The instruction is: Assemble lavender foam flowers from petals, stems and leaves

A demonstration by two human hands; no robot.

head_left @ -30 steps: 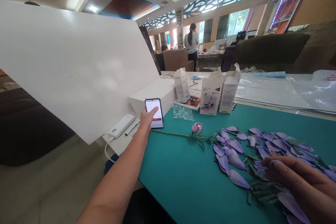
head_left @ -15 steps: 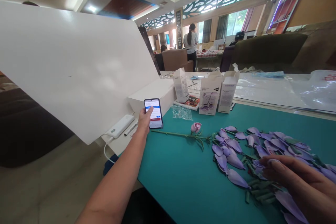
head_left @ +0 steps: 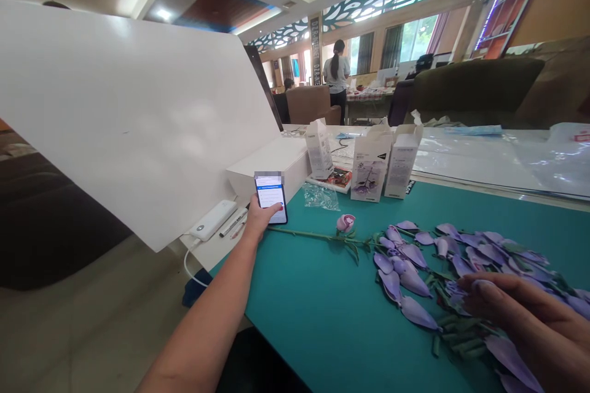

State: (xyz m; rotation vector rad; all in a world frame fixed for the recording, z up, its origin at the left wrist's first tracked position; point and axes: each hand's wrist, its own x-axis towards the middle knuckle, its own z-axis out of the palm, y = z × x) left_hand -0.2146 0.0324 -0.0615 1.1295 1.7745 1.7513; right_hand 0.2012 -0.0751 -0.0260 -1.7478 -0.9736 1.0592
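Observation:
My left hand (head_left: 259, 216) reaches far out over the teal mat (head_left: 322, 313) and touches the lit screen of a smartphone (head_left: 270, 194) propped up at the mat's far left corner. My thumb lies on the lower part of the screen. At the lower right my right hand (head_left: 530, 325) rests flat with fingers spread on a cluster of purple artificial flowers (head_left: 415, 270) with green stems. A long green stem with a small pink bud (head_left: 345, 223) lies between the phone and the cluster.
A large white board (head_left: 129, 110) leans at the left. Beside the phone lie a white power bank (head_left: 214, 220) with cable and a pen (head_left: 233, 222). A white box (head_left: 276, 166), three small cartons (head_left: 371, 166) and a plastic wrapper (head_left: 320, 196) stand behind. A person stands far back.
My left thumb has slid down the phone screen, and the screen content has changed. My right hand stays on the flowers.

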